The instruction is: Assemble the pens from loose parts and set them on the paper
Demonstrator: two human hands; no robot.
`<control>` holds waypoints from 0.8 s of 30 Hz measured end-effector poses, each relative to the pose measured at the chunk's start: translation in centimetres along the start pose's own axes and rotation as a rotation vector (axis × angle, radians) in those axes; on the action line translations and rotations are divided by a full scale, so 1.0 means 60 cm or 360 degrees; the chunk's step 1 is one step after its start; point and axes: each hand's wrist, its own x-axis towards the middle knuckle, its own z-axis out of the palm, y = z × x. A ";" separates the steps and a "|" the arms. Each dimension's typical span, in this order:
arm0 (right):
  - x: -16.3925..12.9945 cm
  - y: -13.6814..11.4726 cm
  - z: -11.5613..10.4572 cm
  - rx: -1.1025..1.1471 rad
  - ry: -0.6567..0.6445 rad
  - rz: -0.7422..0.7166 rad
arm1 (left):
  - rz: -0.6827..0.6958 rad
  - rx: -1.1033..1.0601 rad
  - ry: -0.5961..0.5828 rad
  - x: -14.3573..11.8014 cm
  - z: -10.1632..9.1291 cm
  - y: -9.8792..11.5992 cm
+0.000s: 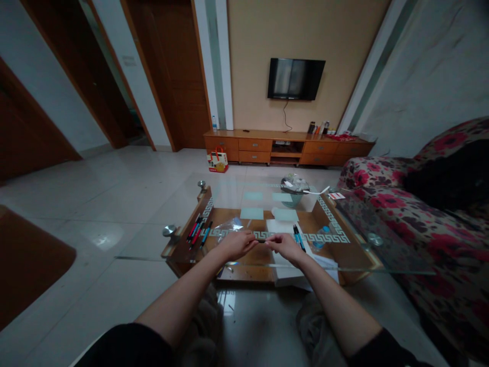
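Left hand (237,243) and right hand (283,245) gripping dark pen (262,241) between them above glass counter (382,255); loose pens (197,232) lying left, unhandled.

Both hands, left hand (237,243) and right hand (283,245), pinching a dark pen (262,241) above the glass table (382,265).

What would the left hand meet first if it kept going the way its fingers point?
The left hand points right, toward the right hand; both pinch a thin dark pen between them, so it would likely meet that hand first.
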 end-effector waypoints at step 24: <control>0.000 -0.005 -0.002 -0.0046 0.0044 0.0200 | 0.0029 -0.0050 0.0007 -0.007 0.005 -0.003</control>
